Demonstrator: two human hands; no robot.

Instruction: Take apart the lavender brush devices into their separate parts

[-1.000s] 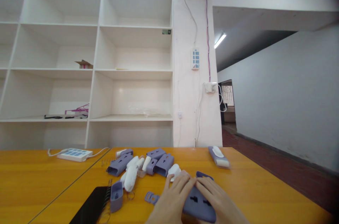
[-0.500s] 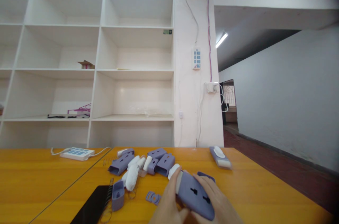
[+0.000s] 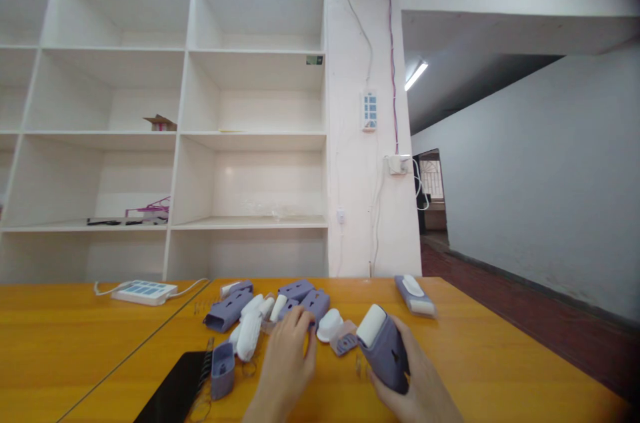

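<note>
My right hand [image 3: 407, 376] is wrapped round a purple plastic casing [image 3: 385, 353] with dark keyhole-like slots. A white rounded piece [image 3: 371, 325] sits in the casing's upper end, which tilts up to the left. My left hand [image 3: 287, 356] reaches to the pile's near side, thumb and fingers curled together. A small dark bit shows at its fingertips, too hidden to name. Just beyond those fingertips lie purple casings [image 3: 316, 305]. Between the hands are a white domed piece [image 3: 330, 325], a slotted purple part [image 3: 346, 343] and a small spring [image 3: 360, 365].
More casings [image 3: 230, 309], white parts [image 3: 249, 336] and an upright purple cup [image 3: 223, 369] lie left. A black flat object [image 3: 173, 386] is at the front. A white power strip [image 3: 145, 291] lies far left, and a purple-and-white unit [image 3: 415, 295] back right.
My left hand has let go of the casing and moved left to the pile. My right hand still holds the casing, now turned with its white end up. The white domed piece is uncovered.
</note>
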